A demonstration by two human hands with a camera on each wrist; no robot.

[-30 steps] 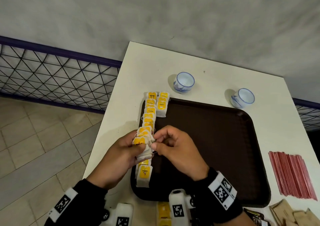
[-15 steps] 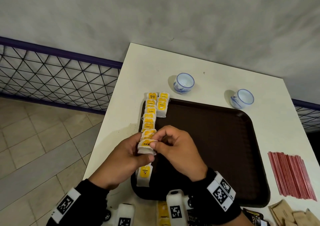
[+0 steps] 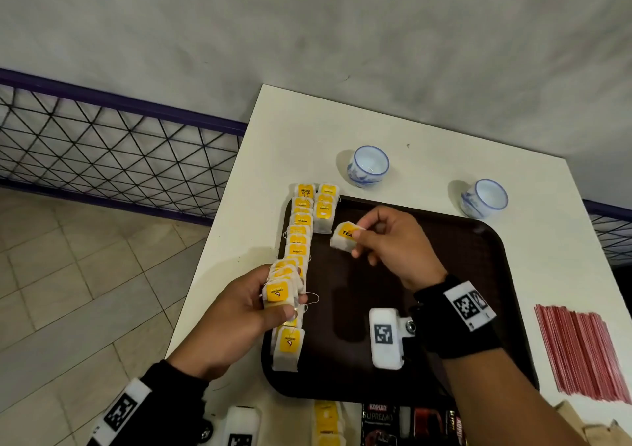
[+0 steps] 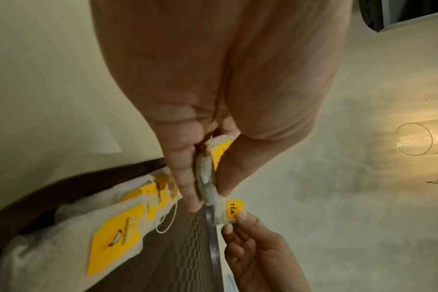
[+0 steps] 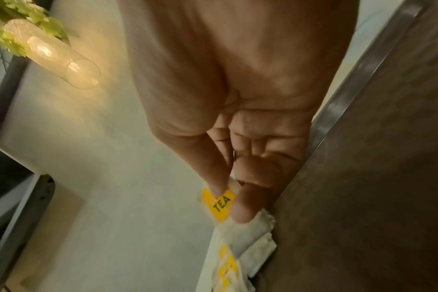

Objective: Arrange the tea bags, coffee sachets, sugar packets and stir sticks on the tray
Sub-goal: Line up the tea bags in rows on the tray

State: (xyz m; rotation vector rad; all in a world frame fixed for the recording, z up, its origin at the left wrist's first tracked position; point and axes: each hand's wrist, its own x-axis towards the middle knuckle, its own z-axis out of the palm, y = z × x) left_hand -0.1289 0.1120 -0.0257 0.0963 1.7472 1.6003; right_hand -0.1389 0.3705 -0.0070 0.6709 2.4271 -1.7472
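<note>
Step in hand: a single tea bag [image 3: 345, 237] is being carried by the right hand [image 3: 393, 247] toward the second row [image 3: 324, 207], judged as the next placement.
Right hand: the bag is being pinched by its yellow tag between thumb and fingertips [image 5: 243, 213], above the tray [image 3: 478, 274].
Left hand: a small stack of tea bags [image 3: 280, 291] is being gripped by the left hand [image 3: 236, 315], thumb on top, over the tray's left edge.
Key relation: the short second row is lying just left and far of the carried bag; its near end is close to the bag, apart from it.
Long axis: both rows are running near to far along the tray's left side; the first row [image 3: 299, 240] is being kept against the left rim.
Nearer hand: the right hand is the nearer one to the open slot.
Open room: bare tray surface is lying to the right and near of the second row.
Edges: the far ends of both rows are overhanging the tray's far rim.
Still waiting: stir sticks [image 3: 581, 353] right of the tray, coffee sachets [image 3: 379, 421] near its front edge.
</note>
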